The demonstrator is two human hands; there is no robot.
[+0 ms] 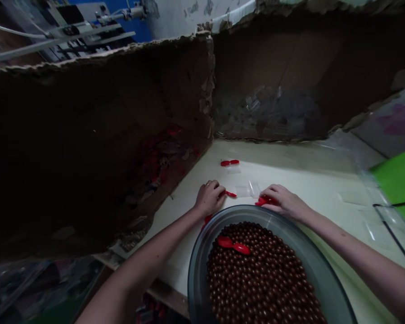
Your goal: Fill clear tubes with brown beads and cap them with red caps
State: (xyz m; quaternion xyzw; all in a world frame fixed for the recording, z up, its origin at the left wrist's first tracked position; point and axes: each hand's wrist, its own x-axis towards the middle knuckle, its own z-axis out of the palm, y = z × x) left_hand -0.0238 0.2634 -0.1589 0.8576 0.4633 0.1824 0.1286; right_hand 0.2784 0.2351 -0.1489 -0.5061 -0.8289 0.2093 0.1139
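My left hand (pixel 209 198) rests on the pale tabletop (pixel 189 225), its fingertips pinching the end of a small red plastic piece (pixel 230 194). My right hand (pixel 284 201) curves over a second red plastic piece (pixel 264 201), partly hiding it. Between them lies a small clear plastic bag (pixel 245 190). A wide grey bowl (pixel 256 211) sits just below both hands, full of shiny brown beads (pixel 263 279). A two-lobed red piece (pixel 232 245) lies on the beads. Farther off, another red piece (pixel 229 162) rests on a clear bag (pixel 234 170).
Torn brown cardboard walls (pixel 290 67) rise behind and left of the table, with scattered red scraps (pixel 158 166) against the left one. A bright green sheet (pixel 398 184) and clear plastic (pixel 384 225) lie at the right. The table's left edge drops away.
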